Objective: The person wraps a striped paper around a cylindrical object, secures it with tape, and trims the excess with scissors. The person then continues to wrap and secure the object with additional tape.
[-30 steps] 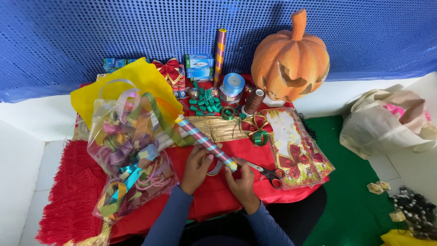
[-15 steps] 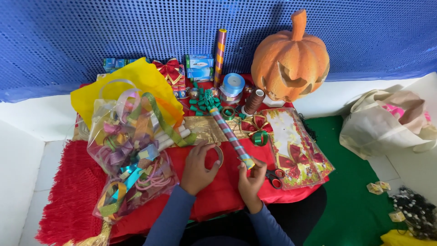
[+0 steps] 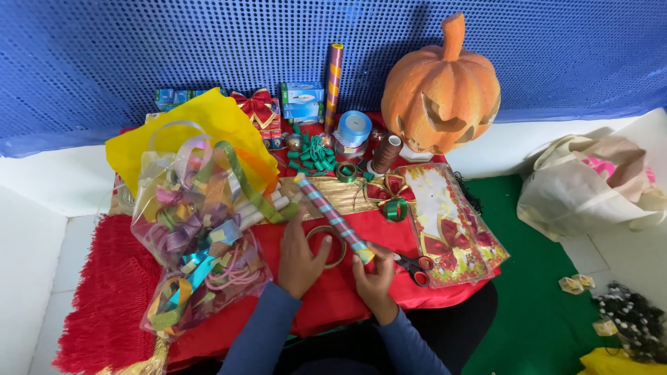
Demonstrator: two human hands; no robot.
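Head view: the right hand (image 3: 375,278) grips the striped roll (image 3: 333,219) by its near end, and the left hand (image 3: 300,260) lies spread on the tape ring (image 3: 326,244) beside it. The roll's far end could swing into the green clips (image 3: 314,154) beyond it.

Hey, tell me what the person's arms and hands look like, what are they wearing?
Both arms wear long blue sleeves reaching the wrists, plain with no visible pattern. The left hand and right hand are bare: no gloves. No rings, watch or bracelets can be made out from this view.
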